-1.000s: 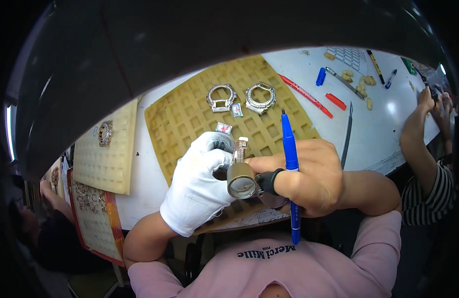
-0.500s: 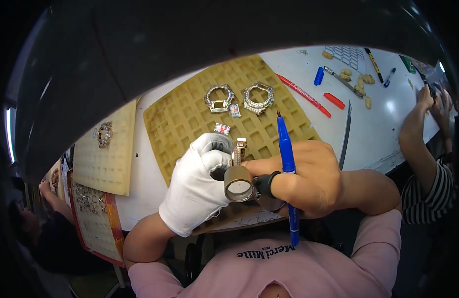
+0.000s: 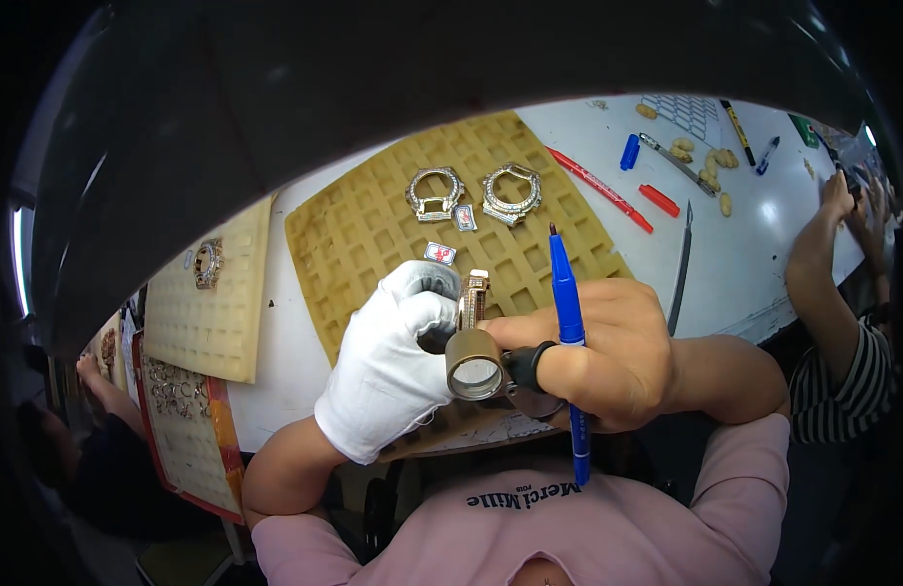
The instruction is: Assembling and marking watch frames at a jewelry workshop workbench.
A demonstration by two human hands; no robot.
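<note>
While the left hand point(image 3: 388, 361), in a white glove, is curled closed around a stone-set metal piece point(image 3: 473, 301), the right hand point(image 3: 613, 361) holds a loupe point(image 3: 471, 344) just near of it. In this head view, the piece stands on edge above the near part of a yellow waffle mat point(image 3: 349, 210). The right hand is bare and closed: its fingers are bent around the black grip point(image 3: 528, 361) of the loupe, and a blue pen point(image 3: 569, 308) is clamped alongside, tip pointing far. An extended right finger reaches to the piece; whether it touches cannot be told.

Compared with one second earlier, the loupe is tilted differently, so that more of its lens shows, and it sits slightly nearer the person. The pen tip is also slightly nearer. Both grips are unchanged.

Two stone-set watch cases lie on the far part of the mat, a left case point(image 3: 457, 190) and a right case point(image 3: 512, 212), in unchanged positions. One paper tag point(image 3: 466, 218) lies between them; another paper tag point(image 3: 440, 253) lies just far of the glove. On the desk point(image 3: 744, 254), to the right, rest a red marker point(image 3: 603, 190), a red cap point(image 3: 658, 200) and a slim metal tool point(image 3: 682, 273).
</note>
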